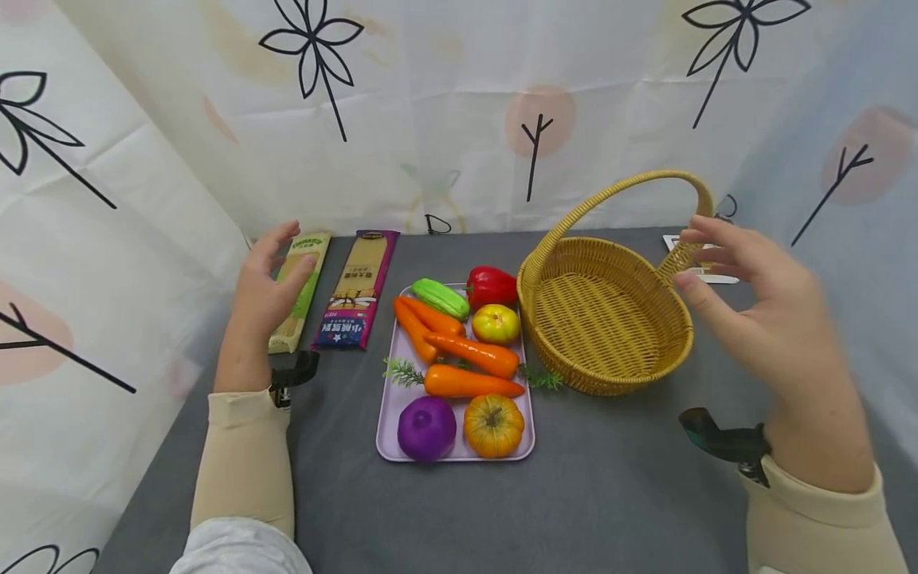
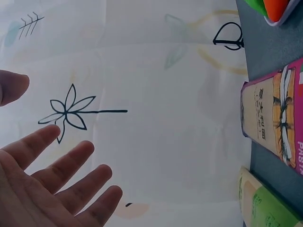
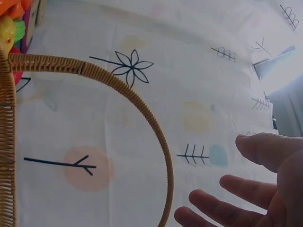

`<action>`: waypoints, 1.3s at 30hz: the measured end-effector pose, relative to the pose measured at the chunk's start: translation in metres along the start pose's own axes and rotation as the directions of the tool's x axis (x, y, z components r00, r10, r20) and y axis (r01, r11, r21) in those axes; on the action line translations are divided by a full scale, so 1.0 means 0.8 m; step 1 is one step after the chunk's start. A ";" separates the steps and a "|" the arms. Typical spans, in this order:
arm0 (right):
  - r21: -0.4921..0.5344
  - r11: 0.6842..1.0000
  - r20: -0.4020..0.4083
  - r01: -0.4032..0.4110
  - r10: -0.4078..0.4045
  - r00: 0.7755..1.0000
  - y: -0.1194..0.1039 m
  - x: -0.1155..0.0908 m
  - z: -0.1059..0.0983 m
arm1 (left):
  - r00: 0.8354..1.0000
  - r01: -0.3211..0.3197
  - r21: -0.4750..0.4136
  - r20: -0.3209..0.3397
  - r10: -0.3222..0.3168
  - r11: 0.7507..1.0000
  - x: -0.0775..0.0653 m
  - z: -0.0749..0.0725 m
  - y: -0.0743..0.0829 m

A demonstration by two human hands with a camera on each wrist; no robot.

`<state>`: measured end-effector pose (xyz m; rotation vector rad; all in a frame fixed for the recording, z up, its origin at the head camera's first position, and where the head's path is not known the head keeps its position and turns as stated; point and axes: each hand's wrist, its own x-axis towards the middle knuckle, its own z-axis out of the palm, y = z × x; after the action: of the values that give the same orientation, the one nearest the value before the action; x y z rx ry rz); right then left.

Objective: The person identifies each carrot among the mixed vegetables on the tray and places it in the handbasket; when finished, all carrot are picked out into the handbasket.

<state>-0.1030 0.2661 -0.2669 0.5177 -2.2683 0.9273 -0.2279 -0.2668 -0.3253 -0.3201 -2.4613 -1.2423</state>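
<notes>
My left hand (image 1: 264,285) hovers over the green pasta packet (image 1: 290,319), fingers spread and holding nothing. A purple pasta packet (image 1: 358,291) lies to its right. On the other side, my right hand (image 1: 767,295) is raised beside the wicker basket (image 1: 610,375), overlapping the right end of its arched handle (image 1: 624,185) in the head view. In the right wrist view, the relaxed fingers (image 3: 213,203) are apart from the handle. Between the hands, a lilac tray (image 1: 459,458) bears several carrots (image 1: 469,383), a purple round vegetable (image 1: 426,429) and a small pumpkin (image 1: 493,426).
At the tray's back are a green cucumber-like vegetable (image 1: 441,298), a red pepper (image 1: 492,285) and a yellow round vegetable (image 1: 496,324). A flat white packet (image 1: 710,275) lies behind the basket. Patterned white cloth (image 1: 445,159) walls the grey table (image 1: 574,502) at the back and sides.
</notes>
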 end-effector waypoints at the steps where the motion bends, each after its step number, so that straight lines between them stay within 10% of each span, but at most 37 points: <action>1: -0.005 1.000 0.010 0.002 -0.002 1.000 -0.002 0.000 0.000 | 1.000 0.003 0.001 -0.002 -0.003 1.000 -0.001 0.001 0.001; 13: 0.053 0.997 0.111 0.054 -0.059 0.992 -0.022 -0.003 0.017 | 1.000 0.017 -0.140 0.019 -0.015 0.990 -0.020 0.011 0.000; 39: 0.101 0.987 0.228 0.125 -0.145 0.963 -0.050 -0.011 0.041 | 0.959 -0.127 -0.252 0.215 0.183 0.959 -0.052 0.061 -0.021</action>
<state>-0.0878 0.2164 -0.2720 0.8500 -2.3732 0.9399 -0.2067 -0.2390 -0.3813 -0.7530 -2.4208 -1.5051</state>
